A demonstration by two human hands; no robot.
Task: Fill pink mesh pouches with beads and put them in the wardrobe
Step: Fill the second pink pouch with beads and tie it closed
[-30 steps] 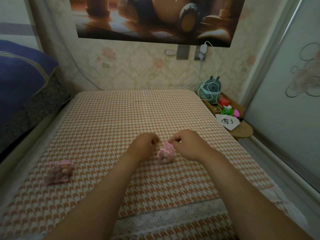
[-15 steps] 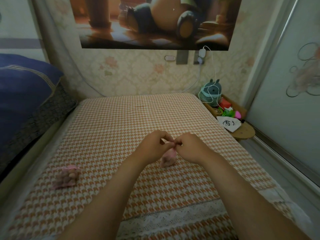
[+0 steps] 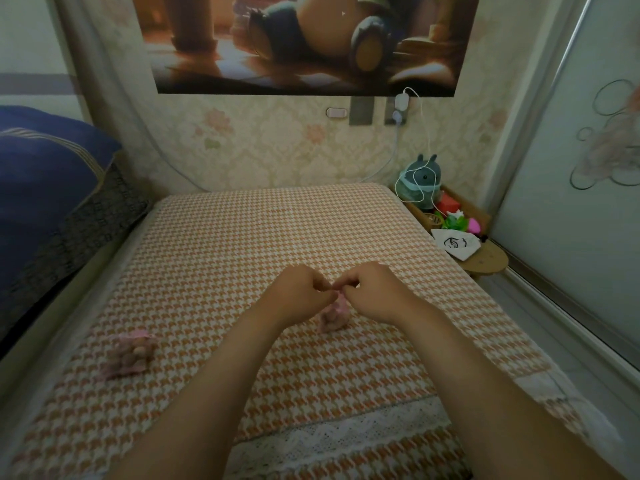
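Note:
A small pink mesh pouch (image 3: 333, 317) filled with beads sits on the orange houndstooth bedcover (image 3: 277, 237), between my two hands. My left hand (image 3: 301, 296) and my right hand (image 3: 374, 292) meet just above it, and the fingertips of both pinch the pouch's gathered top or its drawstring. A second filled pink pouch (image 3: 129, 353) lies apart on the cover at the left. The wardrobe's sliding door (image 3: 571, 150) with a drawn figure stands closed on the right.
A low wooden shelf (image 3: 485, 261) beside the bed carries a grey plush toy (image 3: 420, 181), a white cloth bag (image 3: 457, 244) and small colourful items. A charger cable (image 3: 415, 133) hangs from the wall socket. Blue bedding (image 3: 45, 174) is piled at the left.
My hands came together from either side of the pouch and now meet at its top; the view tilted slightly downward.

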